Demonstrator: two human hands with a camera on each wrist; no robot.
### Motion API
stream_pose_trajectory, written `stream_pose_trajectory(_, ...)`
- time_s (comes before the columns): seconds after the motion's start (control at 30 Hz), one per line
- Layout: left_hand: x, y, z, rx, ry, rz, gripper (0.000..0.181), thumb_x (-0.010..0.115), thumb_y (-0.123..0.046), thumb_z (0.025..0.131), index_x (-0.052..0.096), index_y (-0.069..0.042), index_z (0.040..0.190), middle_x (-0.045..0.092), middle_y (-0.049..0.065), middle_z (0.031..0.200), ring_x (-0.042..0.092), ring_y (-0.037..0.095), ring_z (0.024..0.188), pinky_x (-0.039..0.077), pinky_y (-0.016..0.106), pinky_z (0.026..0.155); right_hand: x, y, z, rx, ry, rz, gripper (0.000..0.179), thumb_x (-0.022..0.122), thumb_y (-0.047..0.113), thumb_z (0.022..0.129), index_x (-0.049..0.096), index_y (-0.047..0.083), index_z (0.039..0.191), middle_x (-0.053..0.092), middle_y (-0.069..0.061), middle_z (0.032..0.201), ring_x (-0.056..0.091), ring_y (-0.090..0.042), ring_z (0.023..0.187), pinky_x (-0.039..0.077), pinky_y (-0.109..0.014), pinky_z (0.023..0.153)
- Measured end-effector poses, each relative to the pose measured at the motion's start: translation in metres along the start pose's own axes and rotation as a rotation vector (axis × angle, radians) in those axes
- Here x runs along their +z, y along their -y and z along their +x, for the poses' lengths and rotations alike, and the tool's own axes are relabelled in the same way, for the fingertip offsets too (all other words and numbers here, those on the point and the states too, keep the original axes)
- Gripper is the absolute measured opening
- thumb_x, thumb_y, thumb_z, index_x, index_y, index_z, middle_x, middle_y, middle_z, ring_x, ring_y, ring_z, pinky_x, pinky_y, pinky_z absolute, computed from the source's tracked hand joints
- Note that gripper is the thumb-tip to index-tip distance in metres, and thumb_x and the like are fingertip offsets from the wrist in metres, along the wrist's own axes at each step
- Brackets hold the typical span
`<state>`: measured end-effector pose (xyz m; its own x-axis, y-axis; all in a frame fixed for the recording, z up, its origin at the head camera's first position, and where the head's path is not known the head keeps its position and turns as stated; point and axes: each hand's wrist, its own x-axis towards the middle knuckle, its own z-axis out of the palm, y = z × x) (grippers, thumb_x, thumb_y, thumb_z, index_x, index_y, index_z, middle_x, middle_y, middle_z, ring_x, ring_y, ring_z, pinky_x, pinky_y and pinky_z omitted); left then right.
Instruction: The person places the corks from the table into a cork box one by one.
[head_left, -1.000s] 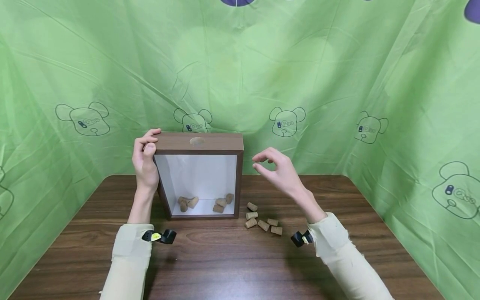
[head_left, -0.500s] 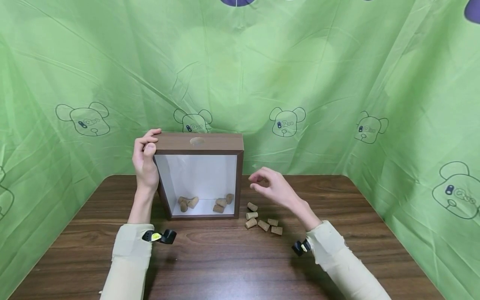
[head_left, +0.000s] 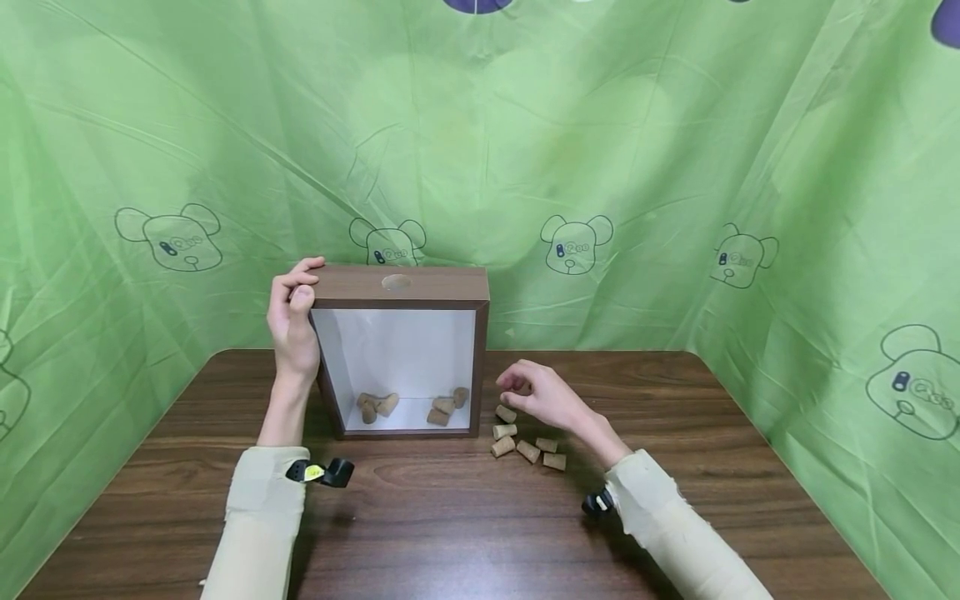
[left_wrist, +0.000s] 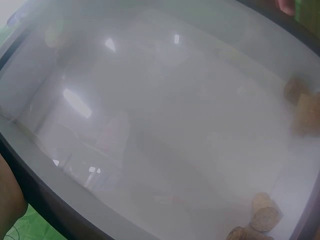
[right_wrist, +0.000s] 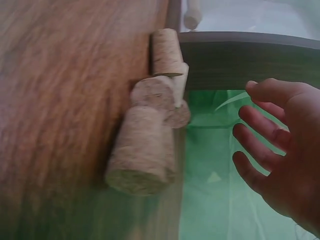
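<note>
A brown box (head_left: 442, 286) with a clear front stands upright on the table, a round hole (head_left: 397, 282) in its top. My left hand (head_left: 294, 333) grips its upper left corner, thumb at the front edge and fingers over the top. Inside, corks lie in two small groups, one at the left (head_left: 369, 408) and one at the right (head_left: 440, 414). Several loose corks (head_left: 505, 432) lie on the table right of the box. Just above and behind them is my right hand (head_left: 547, 396), holding nothing, its fingers loosely bent and apart from the corks (right_wrist: 137, 150) in the right wrist view.
The dark wooden table (head_left: 420, 517) has its back edge close behind the box. A green curtain (head_left: 637, 167) printed with bear heads hangs behind and at both sides. In the left wrist view, reflections cover the clear front (left_wrist: 175, 125).
My right hand has come down from beside the box's upper right to just above the loose corks. My left hand and the box stay in place.
</note>
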<state>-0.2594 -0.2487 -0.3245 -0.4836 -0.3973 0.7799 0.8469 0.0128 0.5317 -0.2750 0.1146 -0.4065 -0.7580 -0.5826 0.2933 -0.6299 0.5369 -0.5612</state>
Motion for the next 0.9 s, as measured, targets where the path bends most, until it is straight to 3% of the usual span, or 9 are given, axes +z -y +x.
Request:
stream_pose_trajectory(0.17, 0.001, -0.002, 0.0, 0.004, 0.011, 0.003, 0.016, 0.049, -0.014, 0.094, 0.061, -0.006, 0.101, 0.064, 0.021, 0.124, 0.054, 0.031, 0.126, 0.03, 0.033, 0.112, 0.008, -0.008, -0.001, 0.032, 0.067, 0.011, 0.024, 0.07, 0.013, 0.089, 0.068, 0.006, 0.112, 0.069, -0.01, 0.104, 0.064, -0.017, 0.091, 0.055, -0.045, 0.085)
stream_pose_trajectory(0.33, 0.003, -0.003, 0.0, 0.008, 0.015, 0.001, 0.017, 0.05, -0.015, 0.094, 0.061, -0.004, 0.101, 0.064, 0.021, 0.123, 0.054, 0.032, 0.126, 0.03, 0.034, 0.112, 0.011, -0.015, -0.002, 0.035, 0.129, 0.002, 0.026, 0.069, 0.01, 0.089, 0.067, 0.005, 0.114, 0.069, -0.012, 0.105, 0.066, -0.02, 0.094, 0.055, -0.04, 0.086)
stream_pose_trajectory(0.57, 0.002, -0.002, 0.0, 0.015, 0.012, 0.0, 0.016, 0.05, -0.015, 0.094, 0.061, -0.005, 0.1, 0.064, 0.023, 0.123, 0.054, 0.032, 0.125, 0.031, 0.034, 0.112, 0.013, -0.027, -0.002, 0.014, 0.213, -0.021, 0.027, 0.068, 0.011, 0.089, 0.066, 0.008, 0.117, 0.069, -0.005, 0.106, 0.065, -0.018, 0.097, 0.053, -0.035, 0.088)
stream_pose_trajectory(0.9, 0.001, -0.003, -0.001, 0.019, 0.01, 0.007, 0.018, 0.051, -0.016, 0.094, 0.061, -0.004, 0.1, 0.065, 0.02, 0.123, 0.054, 0.031, 0.125, 0.031, 0.034, 0.112, 0.016, -0.036, 0.0, 0.034, 0.273, -0.023, 0.029, 0.067, 0.015, 0.09, 0.067, 0.009, 0.119, 0.07, -0.001, 0.1, 0.064, -0.016, 0.095, 0.053, -0.036, 0.086)
